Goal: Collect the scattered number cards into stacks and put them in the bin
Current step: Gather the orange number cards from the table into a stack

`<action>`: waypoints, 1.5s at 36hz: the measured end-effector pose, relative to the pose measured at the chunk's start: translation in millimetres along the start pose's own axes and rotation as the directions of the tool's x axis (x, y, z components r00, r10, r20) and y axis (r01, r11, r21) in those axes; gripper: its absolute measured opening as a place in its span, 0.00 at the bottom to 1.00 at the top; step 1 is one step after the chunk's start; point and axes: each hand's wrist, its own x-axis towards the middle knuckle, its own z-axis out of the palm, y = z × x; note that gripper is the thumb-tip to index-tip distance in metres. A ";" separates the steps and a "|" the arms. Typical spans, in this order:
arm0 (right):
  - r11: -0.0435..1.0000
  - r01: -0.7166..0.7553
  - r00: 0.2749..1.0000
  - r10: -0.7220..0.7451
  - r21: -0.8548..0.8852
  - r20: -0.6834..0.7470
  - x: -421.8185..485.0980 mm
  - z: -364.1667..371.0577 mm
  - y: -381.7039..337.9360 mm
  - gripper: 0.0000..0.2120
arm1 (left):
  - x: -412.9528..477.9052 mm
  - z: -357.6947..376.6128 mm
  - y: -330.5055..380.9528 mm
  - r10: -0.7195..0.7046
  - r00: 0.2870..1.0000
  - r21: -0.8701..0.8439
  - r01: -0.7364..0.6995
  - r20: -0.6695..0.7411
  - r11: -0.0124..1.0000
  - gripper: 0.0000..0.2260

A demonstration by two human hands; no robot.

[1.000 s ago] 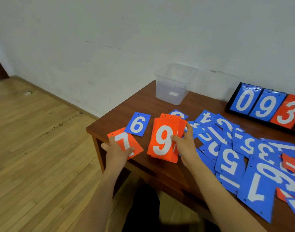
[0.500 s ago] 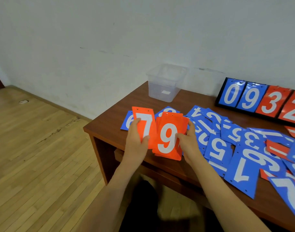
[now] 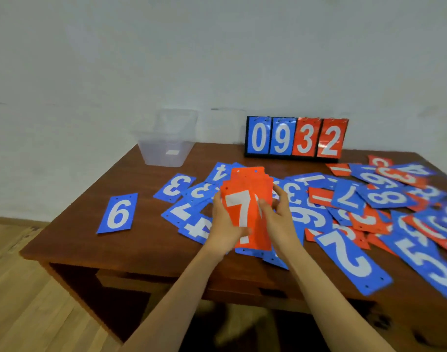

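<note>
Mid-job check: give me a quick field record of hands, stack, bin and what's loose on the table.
left hand: grips orange stack, left edge
right hand: grips same stack, right edge
top card: 7
bin: back left of table, no cards seen inside
loose: blue 6 alone at left; pile of blue and orange cards centre to right
scoreboard: upright at back, reads 0932

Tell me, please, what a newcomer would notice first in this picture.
First, the orange stack with a 7 on top, gripped by the left hand and right hand above the middle of the table. Then the scoreboard at the back, reading 0932, and the loose cards strewn over its right half.
</note>
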 end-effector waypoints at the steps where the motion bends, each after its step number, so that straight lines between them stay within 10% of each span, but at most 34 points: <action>1: 1.000 0.012 1.000 -0.012 -0.026 0.002 -1.3 -7.6 2.2 0.22 | 2.5 7.2 -0.3 -0.008 0.999 -0.004 0.008 0.039 1.000 0.50; 13: 0.969 0.178 0.983 -0.184 -0.172 -0.019 11.8 -57.6 -7.2 0.19 | 15.5 68.2 25.4 0.306 0.946 0.016 -0.306 -0.108 0.952 0.42; 23: 0.949 0.271 0.962 -0.274 -0.163 0.005 11.9 -69.8 18.9 0.34 | 15.0 70.5 10.5 0.216 0.975 -0.011 -0.217 -0.049 0.976 0.35; 36: 0.669 0.403 0.910 -0.364 -0.625 0.198 19.0 -59.8 9.4 0.31 | 10.0 72.9 21.0 0.348 0.936 0.271 -0.347 0.046 0.898 0.30; 54: 0.775 0.345 0.935 -0.336 -0.530 0.116 12.7 -69.5 21.8 0.26 | 12.9 66.3 6.9 0.204 0.979 0.215 -0.203 0.018 0.955 0.33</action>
